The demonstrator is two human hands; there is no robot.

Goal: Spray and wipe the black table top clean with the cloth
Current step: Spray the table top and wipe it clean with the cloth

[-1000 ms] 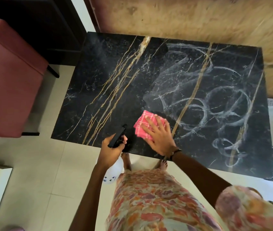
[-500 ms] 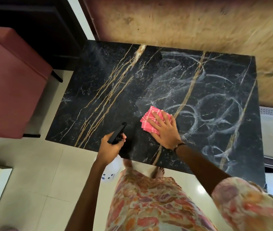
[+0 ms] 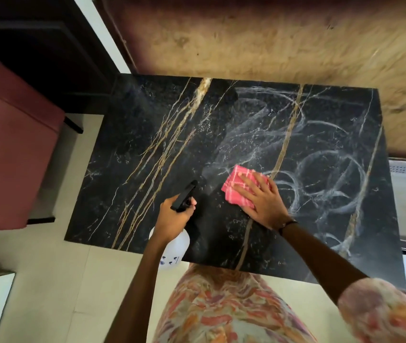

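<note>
I see the right hand pressed flat, fingers spread, on a folded pink checked cloth mid-frame on the black gold-veined marble table top. The left hand is clenched around a white spray bottle with black trigger head, lower centre.

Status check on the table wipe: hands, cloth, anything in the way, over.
Left hand gripping spray bottle. Right hand flat on pink cloth, mid table top. White streaks on right half. Nothing in the way.

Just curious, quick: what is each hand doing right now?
Left hand: closed around the spray bottle.
Right hand: open, flat on the pink cloth.
</note>
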